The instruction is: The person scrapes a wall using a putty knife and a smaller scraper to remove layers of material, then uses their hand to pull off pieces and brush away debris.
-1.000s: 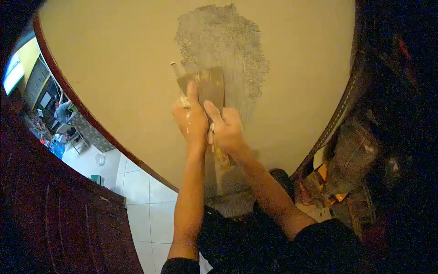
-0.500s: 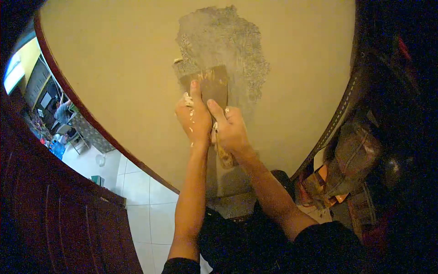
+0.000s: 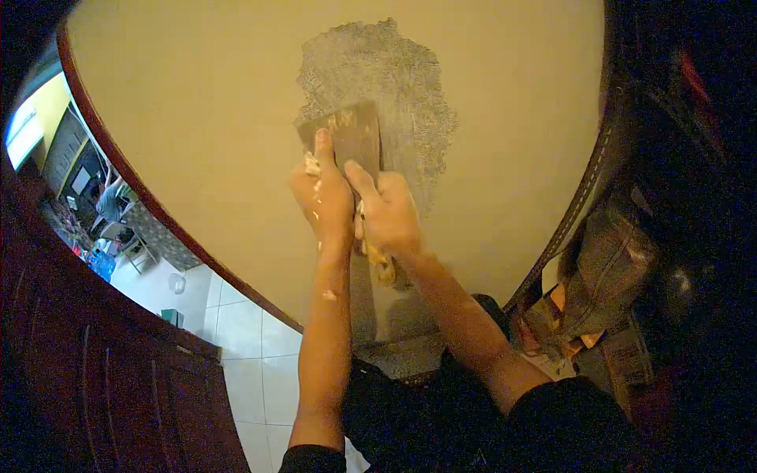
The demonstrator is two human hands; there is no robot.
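Note:
Both hands hold one putty knife (image 3: 359, 142), its wide blade pressed against a rough grey patch (image 3: 410, 87) on the yellowish wall. My left hand (image 3: 325, 197) is closed at the blade's left side, its thumb lying up along the blade; whitish putty (image 3: 312, 164) sticks to that hand, with spots down to the forearm. My right hand (image 3: 390, 209) is wrapped round the knife's handle (image 3: 382, 268), whose stained end shows below the fist. The blade is tilted a little, and the left fingers are mostly hidden.
A dark red trim (image 3: 158, 209) borders the wall at left, beside a dark wooden door (image 3: 118, 370) and pale floor tiles (image 3: 244, 355). Bags and clutter (image 3: 607, 276) crowd the dark right side. Another person (image 3: 110, 201) is far off at left.
The putty knife and both hands have shifted left and slightly up over the grey patch. Both hands keep their hold, and the view has moved slightly.

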